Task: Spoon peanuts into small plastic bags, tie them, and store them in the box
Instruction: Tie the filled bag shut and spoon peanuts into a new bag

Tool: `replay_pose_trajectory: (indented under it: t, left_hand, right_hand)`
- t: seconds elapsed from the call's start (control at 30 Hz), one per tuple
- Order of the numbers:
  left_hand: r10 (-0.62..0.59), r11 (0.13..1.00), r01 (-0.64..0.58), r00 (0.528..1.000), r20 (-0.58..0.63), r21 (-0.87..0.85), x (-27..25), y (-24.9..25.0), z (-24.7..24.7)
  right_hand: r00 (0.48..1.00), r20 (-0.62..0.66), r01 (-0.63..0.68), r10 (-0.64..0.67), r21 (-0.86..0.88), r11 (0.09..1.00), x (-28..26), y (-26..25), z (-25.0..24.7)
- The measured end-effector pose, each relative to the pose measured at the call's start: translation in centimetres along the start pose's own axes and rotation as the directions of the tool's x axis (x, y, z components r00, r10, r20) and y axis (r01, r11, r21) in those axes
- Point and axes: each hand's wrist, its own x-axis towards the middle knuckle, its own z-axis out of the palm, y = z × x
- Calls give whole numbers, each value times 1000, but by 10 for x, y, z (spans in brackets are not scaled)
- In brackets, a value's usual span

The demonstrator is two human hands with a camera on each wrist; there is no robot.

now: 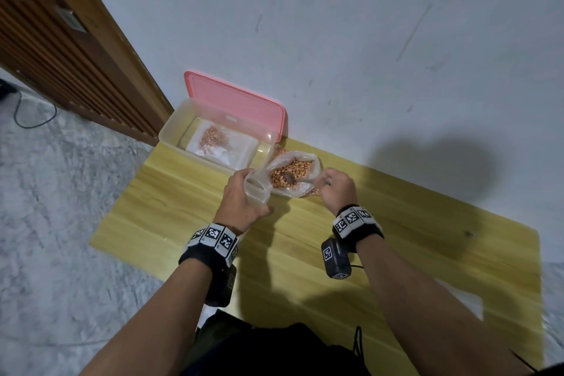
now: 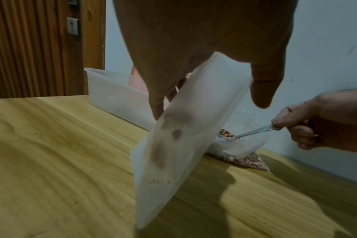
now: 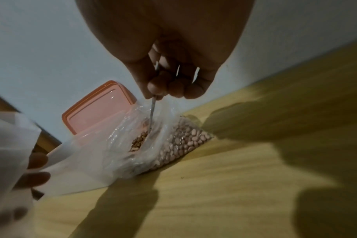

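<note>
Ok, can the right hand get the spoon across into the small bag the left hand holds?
Probably yes. The right hand grips the spoon in the big peanut bag, right beside the small bag in the left hand; nothing lies between.

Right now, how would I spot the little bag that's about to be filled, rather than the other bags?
Start at the clear box with the pink lid by the wall. Just in front of it, the left hand holds up a small plastic bag. Unlike the big bag of peanuts beside it, it is frosted and empty.
</note>
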Motion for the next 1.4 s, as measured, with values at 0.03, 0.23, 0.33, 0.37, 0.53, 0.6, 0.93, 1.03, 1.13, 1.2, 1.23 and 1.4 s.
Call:
replay_pose_trajectory:
  t: [0.03,0.23,0.33,0.37,0.53,0.6,0.93,1.03,1.13,1.2,1.23,1.4]
  left_hand:
    - [-4,1000,4,1000,3,-2,0,0,0]
    - [-7,1000,7,1000,21,-3,-1,3,1]
    - [-5,1000,5,1000,16,13,-2,4,0]
    - [-3,1000,3,1000,15,17,-2,4,-1]
    - [7,1000,-8,1000,14,29,-2,7,0]
    - [15,999,-16,1000,20,41,-3,9,0]
    - [13,993,-22,997,77,117,-5,19,6]
    - [33,988,-46,996,87,146,-4,22,8]
    - [51,983,-66,994,92,171,-5,26,9]
    - [47,983,-63,994,97,170,-5,29,8]
    - [47,983,-64,994,101,172,-4,30,8]
    - [63,985,-80,992,112,152,-5,38,9]
  right_hand:
    - [999,10,-38,37,29,999,0,0,1]
    - [954,132,-294,268,250,923,5,4,1]
    - [934,165,-356,316,348,868,6,9,-3]
    - [930,172,-367,325,369,854,6,9,-5]
    - [934,164,-358,318,427,830,3,12,-14]
    - [937,155,-348,312,439,829,4,15,-18]
    - [972,101,-235,213,368,899,6,13,-58]
    - [974,107,-227,201,363,904,7,5,-70]
    - [973,119,-230,198,399,888,8,-10,-82]
    - [975,135,-218,177,425,878,7,-21,-90]
    - [977,141,-204,157,437,876,6,-27,-93]
    - [979,205,-100,20,384,918,-3,-59,-98]
